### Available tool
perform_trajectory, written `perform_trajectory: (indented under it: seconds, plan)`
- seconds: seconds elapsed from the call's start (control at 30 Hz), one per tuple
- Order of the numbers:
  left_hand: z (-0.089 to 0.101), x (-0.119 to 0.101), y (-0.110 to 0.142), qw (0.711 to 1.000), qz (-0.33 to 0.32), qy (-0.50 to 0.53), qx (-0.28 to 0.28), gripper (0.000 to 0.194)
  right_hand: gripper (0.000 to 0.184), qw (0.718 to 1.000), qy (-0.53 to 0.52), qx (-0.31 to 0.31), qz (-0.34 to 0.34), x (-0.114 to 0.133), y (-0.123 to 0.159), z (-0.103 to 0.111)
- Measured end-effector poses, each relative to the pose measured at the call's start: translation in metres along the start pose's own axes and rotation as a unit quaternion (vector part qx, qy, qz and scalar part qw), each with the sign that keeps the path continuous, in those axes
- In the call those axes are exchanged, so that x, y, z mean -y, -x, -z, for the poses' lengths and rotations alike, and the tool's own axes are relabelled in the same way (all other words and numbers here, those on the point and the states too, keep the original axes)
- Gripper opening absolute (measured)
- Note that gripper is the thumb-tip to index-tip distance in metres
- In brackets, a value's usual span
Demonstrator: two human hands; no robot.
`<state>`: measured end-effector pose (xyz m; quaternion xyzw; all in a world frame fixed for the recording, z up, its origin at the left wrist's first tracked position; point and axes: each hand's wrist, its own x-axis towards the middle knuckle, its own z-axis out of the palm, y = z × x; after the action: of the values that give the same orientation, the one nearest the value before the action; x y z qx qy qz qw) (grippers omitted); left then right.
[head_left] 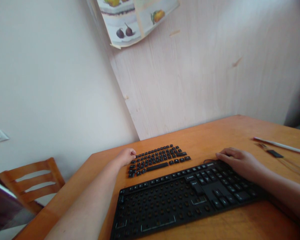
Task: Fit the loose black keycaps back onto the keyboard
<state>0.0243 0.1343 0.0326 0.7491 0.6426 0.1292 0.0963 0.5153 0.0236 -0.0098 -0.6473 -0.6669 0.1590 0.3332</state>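
On desk (210, 133), loose keycaps (157, 166) beyond partly bare keyboard (182, 203). Left hand (127, 156) by keycaps, fingers curled, hold unclear; right hand (236, 160) over keyboard's far edge, grip unclear. Keycaps likely light, stiff, slippery: pinch opposite sides.

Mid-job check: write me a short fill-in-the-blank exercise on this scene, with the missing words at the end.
1. The loose keycaps beside the left hand are coloured ____.
2. The right hand is at the far ____ corner of the keyboard.
3. Between keyboard and loose keycaps, the ____ is nearer the camera.
4. The wooden chair is on the picture's ____ side.

Missing words: black; right; keyboard; left.
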Motion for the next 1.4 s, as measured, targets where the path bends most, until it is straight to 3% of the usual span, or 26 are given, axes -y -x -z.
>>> perform_trajectory:
  seconds: [0.27, 0.6, 0.87, 1.07, 1.27, 1.4]
  plan:
    - [0.002, -0.006, 0.000, 1.000, 0.001, -0.008, 0.019, 0.011, 0.037, 1.000, -0.001, 0.008, -0.005, 0.003, 0.001, 0.001]
    - [-0.004, -0.005, 0.002, 0.999, 0.016, -0.029, -0.005, 0.004, 0.038, 1.000, -0.002, 0.008, -0.002, 0.001, 0.001, 0.002]
    - [0.010, -0.009, 0.013, 0.998, 0.013, -0.040, -0.036, 0.011, 0.041, 1.000, 0.001, 0.014, -0.007, 0.002, 0.001, 0.002]
    - [0.033, -0.021, 0.050, 0.998, -0.003, -0.017, -0.058, 0.017, 0.042, 1.000, 0.009, 0.024, -0.008, -0.002, 0.000, 0.002]
    - [0.054, -0.039, 0.110, 0.994, -0.059, 0.019, -0.095, 0.015, 0.043, 0.999, 0.017, 0.032, -0.005, -0.009, -0.004, 0.001]
    - [0.057, -0.046, 0.149, 0.989, -0.114, 0.023, -0.093, 0.012, 0.045, 0.999, 0.027, 0.037, -0.016, -0.009, -0.004, 0.002]
